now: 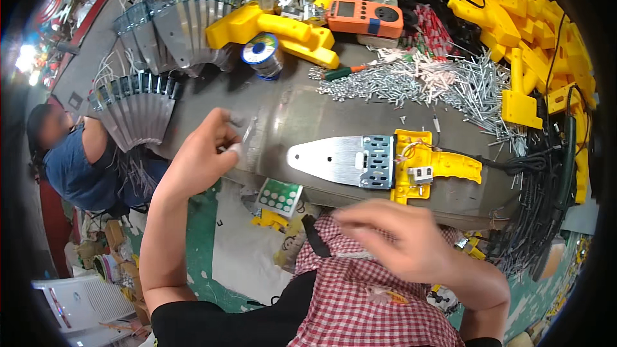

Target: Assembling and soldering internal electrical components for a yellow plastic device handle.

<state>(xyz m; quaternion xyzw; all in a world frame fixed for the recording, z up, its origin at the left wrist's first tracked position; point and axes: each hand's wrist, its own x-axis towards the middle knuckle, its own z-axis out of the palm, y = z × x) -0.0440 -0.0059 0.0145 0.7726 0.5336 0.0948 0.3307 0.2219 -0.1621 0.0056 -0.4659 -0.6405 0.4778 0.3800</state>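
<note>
My left hand (209,144) is above the left part of the table, fingers half curled and thumb apart from the index finger; I see nothing in it. A thin shiny strip or reflection (250,130) shows beside its fingertips. My right hand (405,238) hovers over my checked apron, its fingers smeared by motion and pointing left. Beyond it lies a yellow plastic handle shell (411,138) with wires and a small white connector block (421,174) inside. A tapered silver metal plate (328,159) with a slotted grey bracket (378,161) joins the shell's left side.
Fanned stacks of metal plates (138,112) stand at the left. A solder spool (262,54), orange multimeter (365,18) and screw pile (411,80) lie at the back. Yellow shells (520,99) and black cables (527,218) crowd the right. Another person (96,160) sits at far left.
</note>
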